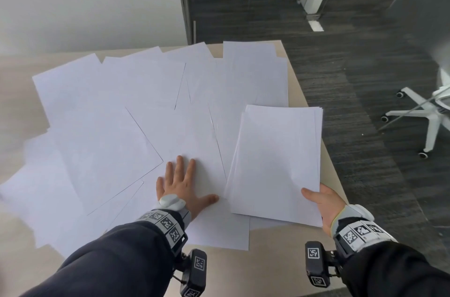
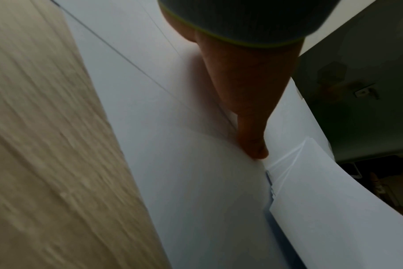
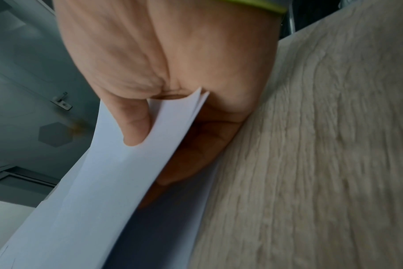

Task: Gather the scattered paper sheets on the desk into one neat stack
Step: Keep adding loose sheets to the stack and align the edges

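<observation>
Head view first: white loose sheets [image 1: 136, 106] lie fanned and overlapping across most of the bench [image 1: 314, 131], from its far edge down to the near one. The left hand [image 1: 180, 182] lies flat, fingers straight and spread, palm down on one sheet [image 1: 185, 136] near the middle of the near edge. The right hand [image 1: 323, 201] pinches the near right corner of a gathered stack [image 1: 277, 162], thumb on top, by the right edge of the bench; the stack's edges are roughly but not perfectly squared. An office chair [image 1: 428, 114] stands on the carpet well apart to the right.

Left wrist view: the left thumb presses the paper close by the stack's left edge, which shows as several layered sheet edges; this hand grips nothing.

Right wrist view: the right thumb sits on the top of the stack and the other fingers [image 3: 196, 154] curl beneath it, the corner held clear of the wood-grain surface.

My reading is that gathering is partway done: one bundle collected, many sheets left. The next move likely calls for sliding the pinned sheet rightward under or onto the stack, lightly so neighbouring sheets are not dragged along.
</observation>
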{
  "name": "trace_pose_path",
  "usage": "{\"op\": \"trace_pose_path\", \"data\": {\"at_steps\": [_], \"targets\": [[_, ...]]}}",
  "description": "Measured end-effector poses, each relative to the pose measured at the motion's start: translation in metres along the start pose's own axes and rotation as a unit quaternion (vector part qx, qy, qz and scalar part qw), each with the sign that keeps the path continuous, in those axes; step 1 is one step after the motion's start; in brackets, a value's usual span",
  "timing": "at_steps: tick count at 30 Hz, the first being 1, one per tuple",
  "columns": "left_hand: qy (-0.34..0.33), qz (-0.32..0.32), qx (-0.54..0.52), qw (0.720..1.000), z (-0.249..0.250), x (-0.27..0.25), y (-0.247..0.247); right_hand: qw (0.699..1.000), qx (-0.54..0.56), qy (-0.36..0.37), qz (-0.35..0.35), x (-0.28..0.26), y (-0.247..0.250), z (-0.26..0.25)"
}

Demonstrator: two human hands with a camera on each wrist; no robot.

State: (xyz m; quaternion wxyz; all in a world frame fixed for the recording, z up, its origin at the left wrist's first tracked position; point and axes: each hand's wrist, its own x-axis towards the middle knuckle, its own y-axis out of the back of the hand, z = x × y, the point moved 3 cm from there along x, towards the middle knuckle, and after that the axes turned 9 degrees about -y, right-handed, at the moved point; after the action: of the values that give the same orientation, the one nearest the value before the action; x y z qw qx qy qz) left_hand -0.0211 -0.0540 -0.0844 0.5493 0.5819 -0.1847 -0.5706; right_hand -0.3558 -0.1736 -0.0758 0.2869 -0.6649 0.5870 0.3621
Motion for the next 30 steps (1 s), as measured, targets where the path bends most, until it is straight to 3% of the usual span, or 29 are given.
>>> {"op": "trace_pose_path", "data": {"at_steps": [15,25,27,30], "targets": [[-0.026,0.070,-0.046,0.996,-0.018,0.000,0.019,1.000,0.003,0.000,0.004,-0.006,-0.001,-0.001],[0.058,0.172,-0.200,0.963,-0.033,-0.002,0.054,0.999,0.025,0.008,-0.025,-0.013,-0.011,-0.004],[0.024,0.177,-0.212,0.961,-0.020,-0.010,0.058,0.999,0.028,0.014,-0.031,-0.015,-0.018,-0.002],[-0.080,0.154,-0.185,0.967,0.012,-0.021,0.053,0.999,0.014,0.022,-0.042,-0.017,-0.031,0.002]]}}
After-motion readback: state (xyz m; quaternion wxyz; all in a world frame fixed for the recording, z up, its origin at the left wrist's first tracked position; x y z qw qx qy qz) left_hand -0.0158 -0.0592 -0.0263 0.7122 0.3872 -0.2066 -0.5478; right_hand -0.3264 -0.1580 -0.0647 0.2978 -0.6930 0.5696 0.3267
